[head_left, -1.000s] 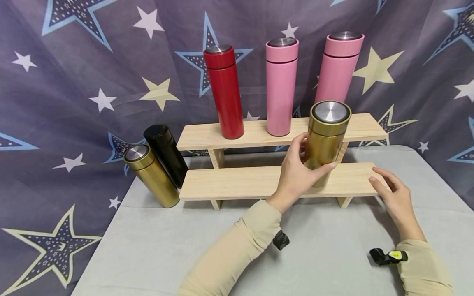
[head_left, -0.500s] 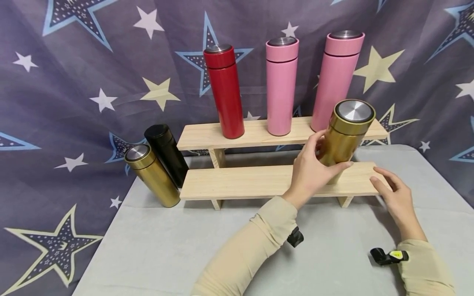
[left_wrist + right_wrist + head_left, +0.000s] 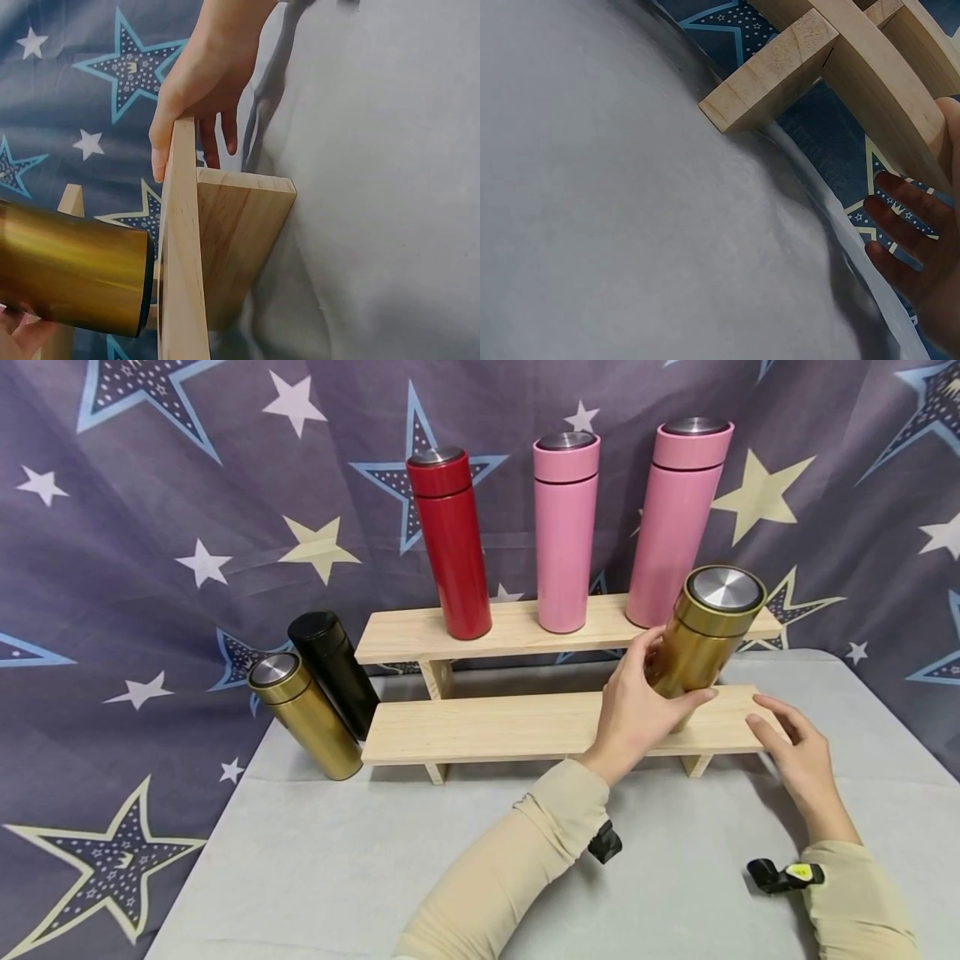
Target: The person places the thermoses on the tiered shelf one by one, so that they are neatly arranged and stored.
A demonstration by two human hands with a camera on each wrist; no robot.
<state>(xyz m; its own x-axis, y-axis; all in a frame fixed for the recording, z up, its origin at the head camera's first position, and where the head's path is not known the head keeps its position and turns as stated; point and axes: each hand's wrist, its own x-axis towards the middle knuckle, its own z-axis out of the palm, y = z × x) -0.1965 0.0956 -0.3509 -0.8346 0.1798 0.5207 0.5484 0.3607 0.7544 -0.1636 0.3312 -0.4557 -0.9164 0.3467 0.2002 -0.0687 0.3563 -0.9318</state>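
Note:
My left hand [image 3: 637, 706] grips a gold thermos flask [image 3: 701, 639] with a steel-topped lid, thumb in front and fingers behind. The flask leans to the right over the right part of the lower wooden shelf [image 3: 487, 727]. In the left wrist view, the base of this gold flask [image 3: 75, 266] is close to the board. At the shelf's right end is my right hand [image 3: 798, 756], touching the board with thumb and index finger at its top. Its other fingers [image 3: 904, 225] extend straight below the board in the right wrist view.
On the upper shelf [image 3: 393, 635] stand a red flask [image 3: 453, 552] and two pink flasks, one left [image 3: 564, 543] and one right [image 3: 671, 527]. Left of the rack, another gold flask [image 3: 311, 722] and a black flask [image 3: 337, 672] stand on the grey-covered table [image 3: 300, 860]. A star-patterned curtain [image 3: 247, 502] hangs behind.
My left hand has carried the gold flask to the right along the lower shelf, and the flask tilts more to the right. My right hand has stayed at the shelf's end.

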